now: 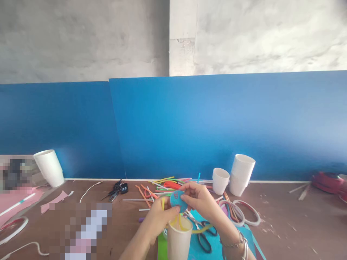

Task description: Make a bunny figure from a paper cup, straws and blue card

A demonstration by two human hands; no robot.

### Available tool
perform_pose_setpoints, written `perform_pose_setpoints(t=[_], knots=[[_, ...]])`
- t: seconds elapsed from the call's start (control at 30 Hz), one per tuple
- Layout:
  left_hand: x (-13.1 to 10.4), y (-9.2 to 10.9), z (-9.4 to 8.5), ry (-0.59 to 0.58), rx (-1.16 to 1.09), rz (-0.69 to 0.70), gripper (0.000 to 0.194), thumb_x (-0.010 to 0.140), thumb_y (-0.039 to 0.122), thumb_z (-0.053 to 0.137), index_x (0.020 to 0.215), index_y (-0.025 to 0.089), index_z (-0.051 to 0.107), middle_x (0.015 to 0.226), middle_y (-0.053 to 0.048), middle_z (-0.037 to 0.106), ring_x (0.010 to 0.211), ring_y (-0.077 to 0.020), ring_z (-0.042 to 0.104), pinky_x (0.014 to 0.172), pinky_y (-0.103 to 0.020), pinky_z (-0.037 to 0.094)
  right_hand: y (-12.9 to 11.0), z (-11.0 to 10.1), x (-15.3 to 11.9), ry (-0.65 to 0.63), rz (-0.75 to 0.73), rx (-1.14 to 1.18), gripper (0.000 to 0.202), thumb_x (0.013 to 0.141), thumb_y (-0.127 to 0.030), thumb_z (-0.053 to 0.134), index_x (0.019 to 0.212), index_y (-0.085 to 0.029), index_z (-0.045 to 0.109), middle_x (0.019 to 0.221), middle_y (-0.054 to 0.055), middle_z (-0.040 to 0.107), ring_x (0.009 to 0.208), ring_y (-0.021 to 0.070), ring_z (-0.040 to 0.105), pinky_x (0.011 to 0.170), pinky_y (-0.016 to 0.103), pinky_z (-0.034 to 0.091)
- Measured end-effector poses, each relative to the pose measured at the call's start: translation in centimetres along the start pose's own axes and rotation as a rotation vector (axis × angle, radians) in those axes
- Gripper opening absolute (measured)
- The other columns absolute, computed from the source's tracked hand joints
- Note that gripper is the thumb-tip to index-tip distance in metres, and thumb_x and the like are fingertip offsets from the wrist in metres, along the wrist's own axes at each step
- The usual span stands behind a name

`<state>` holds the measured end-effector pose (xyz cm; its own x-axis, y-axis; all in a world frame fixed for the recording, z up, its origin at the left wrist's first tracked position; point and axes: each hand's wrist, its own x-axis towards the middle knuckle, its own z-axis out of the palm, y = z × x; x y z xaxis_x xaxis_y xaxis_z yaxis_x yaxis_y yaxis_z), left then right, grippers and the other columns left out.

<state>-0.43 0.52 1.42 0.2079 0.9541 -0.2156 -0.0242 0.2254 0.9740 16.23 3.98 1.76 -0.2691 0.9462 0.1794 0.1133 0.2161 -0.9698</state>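
Between my two hands is a round blue paper disc (176, 200) with a small reddish drawing on it. My left hand (160, 213) pinches its lower left edge, and my right hand (197, 196) pinches its right side. Right below the disc stands a white paper cup (179, 241). A pale stick or straw (178, 221) rises from inside the cup towards the disc; whether the two are joined I cannot tell. A yellow strip (202, 230) sticks out to the cup's right. Dark-handled scissors (204, 241) lie on blue paper (195, 252) beside the cup.
Several coloured straws (143, 195) are spread behind my hands. White cup stacks stand at the right (242, 175) and far left (50, 168), with another white cup (220, 180) nearby. Tape rings (248, 213), keys (118, 189), and a red object (326, 181) lie on the brown table (292, 238).
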Motion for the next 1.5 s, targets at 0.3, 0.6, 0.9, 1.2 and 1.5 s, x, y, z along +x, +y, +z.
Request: perform_pose_setpoints(t=[0.3,0.6,0.9,1.2,1.5], knots=[[0.5,-0.5,0.0,0.011,-0.038,0.044,0.039,0.062,0.035,0.075,0.095,0.014,0.067,0.08,-0.005,0.071,0.075,-0.0196,0.065,0.064,-0.026,0.046,-0.2,-0.4,-0.1,-0.009,0.026,-0.037,0.026,0.072,-0.032,0.064,0.092,-0.015,0.063,0.06,-0.002,0.06,0.045,0.0103,0.053,0.042,0.022,0.038],[0.3,0.0,0.1,0.006,-0.099,0.092,0.037,0.061,0.035,0.076,0.09,0.013,0.068,0.075,-0.005,0.071,0.068,-0.0171,0.063,0.06,-0.024,0.044,-1.3,-1.7,-1.0,-0.119,0.055,-0.338,0.015,0.072,-0.029,0.064,0.065,-0.017,0.068,0.062,-0.001,0.062,0.061,0.0137,0.052,0.055,0.024,0.039],[0.6,-0.3,0.1,0.002,-0.052,0.113,0.035,0.059,0.033,0.075,0.086,0.012,0.067,0.083,-0.009,0.071,0.08,-0.0239,0.066,0.068,-0.03,0.048,-2.0,-0.5,-1.5,-0.104,0.025,-0.435,0.021,0.075,-0.026,0.056,0.057,-0.017,0.058,0.058,-0.003,0.053,0.06,0.0128,0.049,0.055,0.023,0.037],[1.0,-0.6,-0.1,-0.025,0.042,0.109,0.028,0.058,0.031,0.074,0.078,0.013,0.065,0.076,-0.006,0.07,0.07,-0.0203,0.064,0.06,-0.026,0.045,-3.0,-0.6,-2.0,-0.122,0.004,-0.482,0.021,0.076,-0.024,0.055,0.056,-0.017,0.054,0.061,-0.003,0.055,0.064,0.0127,0.049,0.057,0.022,0.037],[0.4,0.3,-0.3,-0.107,0.015,0.099,0.034,0.056,0.031,0.078,0.084,0.013,0.07,0.076,-0.004,0.07,0.071,-0.018,0.063,0.066,-0.026,0.048,-2.5,-0.7,-2.1,-0.114,0.003,-0.516,0.024,0.076,-0.025,0.055,0.053,-0.017,0.05,0.057,-0.003,0.052,0.063,0.0126,0.049,0.056,0.022,0.036]])
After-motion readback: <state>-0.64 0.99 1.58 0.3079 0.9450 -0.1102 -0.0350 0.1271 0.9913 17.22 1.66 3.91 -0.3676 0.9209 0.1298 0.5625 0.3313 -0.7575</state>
